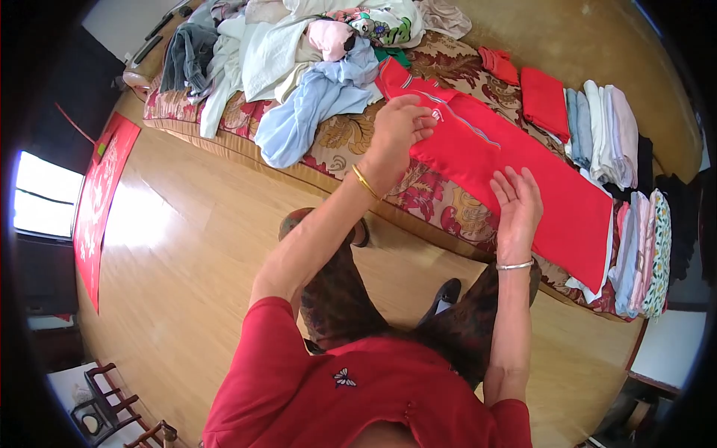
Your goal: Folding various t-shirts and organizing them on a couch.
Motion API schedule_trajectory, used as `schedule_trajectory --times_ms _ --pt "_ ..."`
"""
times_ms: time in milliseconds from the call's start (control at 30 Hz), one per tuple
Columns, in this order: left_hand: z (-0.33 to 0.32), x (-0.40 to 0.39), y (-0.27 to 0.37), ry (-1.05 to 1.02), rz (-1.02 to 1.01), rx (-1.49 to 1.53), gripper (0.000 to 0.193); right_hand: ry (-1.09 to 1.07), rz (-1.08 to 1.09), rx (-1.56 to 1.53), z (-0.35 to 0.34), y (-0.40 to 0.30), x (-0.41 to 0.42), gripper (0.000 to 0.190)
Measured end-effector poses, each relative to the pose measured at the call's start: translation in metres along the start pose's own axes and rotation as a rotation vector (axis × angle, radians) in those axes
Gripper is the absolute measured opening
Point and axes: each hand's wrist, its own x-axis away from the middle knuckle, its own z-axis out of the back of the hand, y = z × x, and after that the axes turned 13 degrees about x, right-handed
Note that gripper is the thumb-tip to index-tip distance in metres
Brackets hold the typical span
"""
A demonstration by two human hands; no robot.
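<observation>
A red garment (549,201) with a striped trim and a small white emblem lies folded lengthwise on a floral sofa seat (347,140). My left hand (400,126), with a gold bangle at the wrist, is over its collar end, fingers slightly bent and apart, holding nothing. Over the garment's middle part is my right hand (516,207), silver bangle at the wrist, palm turned up and fingers loosely spread. Whether either hand touches the cloth cannot be told. White cloth shows under the garment's right end.
A loose heap of clothes, with a light blue shirt (313,106), covers the seat's left part. Folded clothes (610,129) stand in rows at the right, beside a folded red cloth (543,101). A small red cloth (498,64) lies near the backrest. Wooden floor (185,269) extends left.
</observation>
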Motion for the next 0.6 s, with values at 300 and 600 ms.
schedule_trajectory --times_ms 300,600 --pt "0.061 0.002 -0.046 -0.191 -1.051 -1.413 0.044 0.019 0.544 1.122 0.018 0.043 -0.024 0.026" --pt "0.066 0.012 -0.033 -0.090 -0.745 -1.419 0.043 0.111 0.401 1.396 -0.008 0.031 -0.058 0.046"
